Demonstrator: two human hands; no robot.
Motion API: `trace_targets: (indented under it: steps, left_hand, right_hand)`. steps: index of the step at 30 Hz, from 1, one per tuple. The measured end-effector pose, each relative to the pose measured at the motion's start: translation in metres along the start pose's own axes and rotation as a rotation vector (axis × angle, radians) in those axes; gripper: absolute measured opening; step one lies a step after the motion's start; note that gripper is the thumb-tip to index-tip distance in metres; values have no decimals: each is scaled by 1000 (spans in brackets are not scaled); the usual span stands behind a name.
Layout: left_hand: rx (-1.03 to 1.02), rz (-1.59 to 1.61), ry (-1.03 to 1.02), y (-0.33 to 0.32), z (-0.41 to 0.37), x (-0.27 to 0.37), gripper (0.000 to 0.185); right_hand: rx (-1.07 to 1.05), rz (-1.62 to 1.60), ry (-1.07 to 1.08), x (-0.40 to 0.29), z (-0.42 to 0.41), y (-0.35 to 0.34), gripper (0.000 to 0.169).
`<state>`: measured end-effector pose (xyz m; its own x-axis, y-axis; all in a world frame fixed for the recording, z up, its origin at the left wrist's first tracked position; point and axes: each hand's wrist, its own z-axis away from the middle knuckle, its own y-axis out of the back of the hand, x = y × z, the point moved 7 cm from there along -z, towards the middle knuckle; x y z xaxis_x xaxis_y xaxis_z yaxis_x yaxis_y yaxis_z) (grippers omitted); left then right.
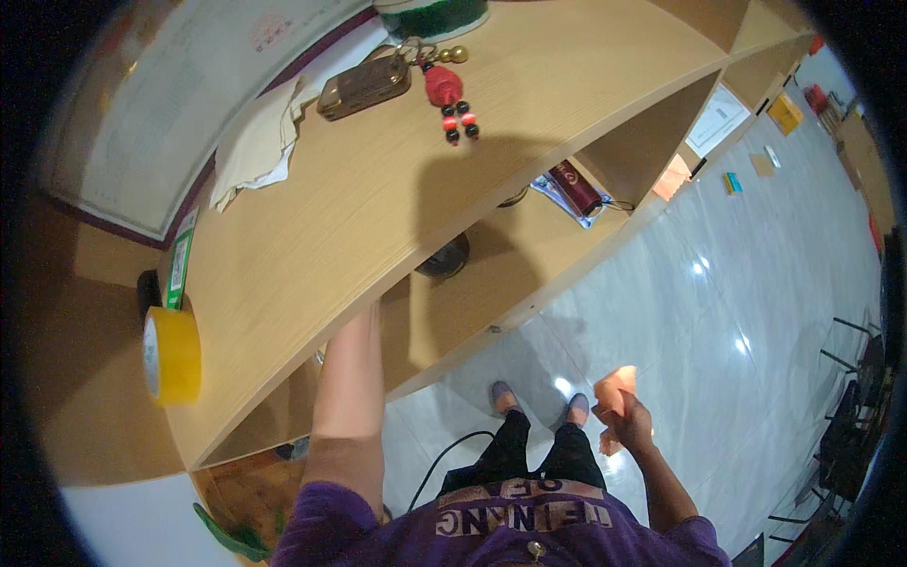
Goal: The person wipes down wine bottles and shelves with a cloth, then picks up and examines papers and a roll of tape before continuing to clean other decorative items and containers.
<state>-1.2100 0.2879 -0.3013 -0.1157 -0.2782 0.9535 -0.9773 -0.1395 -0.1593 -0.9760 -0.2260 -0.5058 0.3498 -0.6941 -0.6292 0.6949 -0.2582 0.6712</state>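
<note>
My right hand [633, 423] grips a crumpled orange cloth [618, 388] above the floor, to the right of my legs. My left forearm reaches in under the upper wooden shelf [333, 234], and that hand is hidden behind the board. Inside the lower compartment, a dark rounded object [445, 256] lies partly covered by the shelf edge. Farther right in there, a dark red cylinder [575, 188] with a cord rests on a blue-and-white packet [587, 218].
On the upper shelf are a roll of yellow tape [173, 356], a folded cream cloth [258, 145], a brown key case [365, 85] and a red beaded charm [444, 86]. A framed document [177, 106] leans behind. Small boxes [733, 183] lie on the tiled floor [673, 298].
</note>
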Motion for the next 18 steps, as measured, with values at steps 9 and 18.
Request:
trace_targets:
  steps: [9, 18]
  left_hand:
    - [-55, -363, -33, -25, -40, -56, 34]
    - [-162, -693, -41, -29, -48, -77, 40]
  right_hand:
    - [24, -125, -35, -28, 12, 29, 38]
    - [2, -255, 28, -50, 16, 22, 48]
